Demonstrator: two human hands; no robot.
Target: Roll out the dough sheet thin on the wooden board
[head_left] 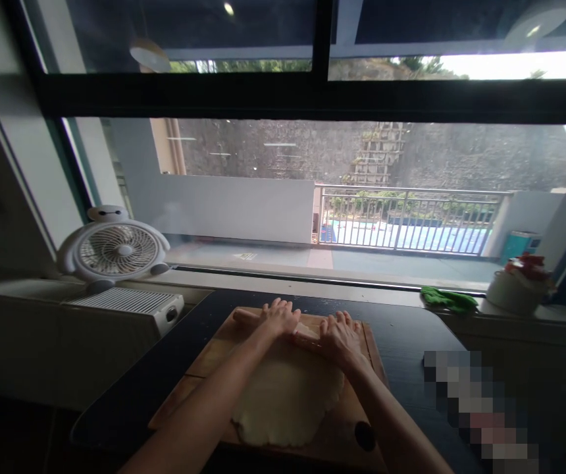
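A wide, flat sheet of pale dough (287, 398) with an uneven edge lies on a wooden board (184, 398). Across its far part runs a wooden rolling pin (307, 340), partly covered by my hands. My left hand (281, 318) is closed over the pin toward its left side, and the pin's left end sticks out beyond it. On the right side of the pin, my right hand (342, 337) presses down with bent fingers. The pin's right end is hidden by that hand.
The board rests on a dark table (406, 349). A white fan (122, 250) stands on a white boxy unit (135, 309) at left. On the sill at right are a green cloth (448, 299) and a whitish container (517, 289). A blurred patch covers something on the table's right.
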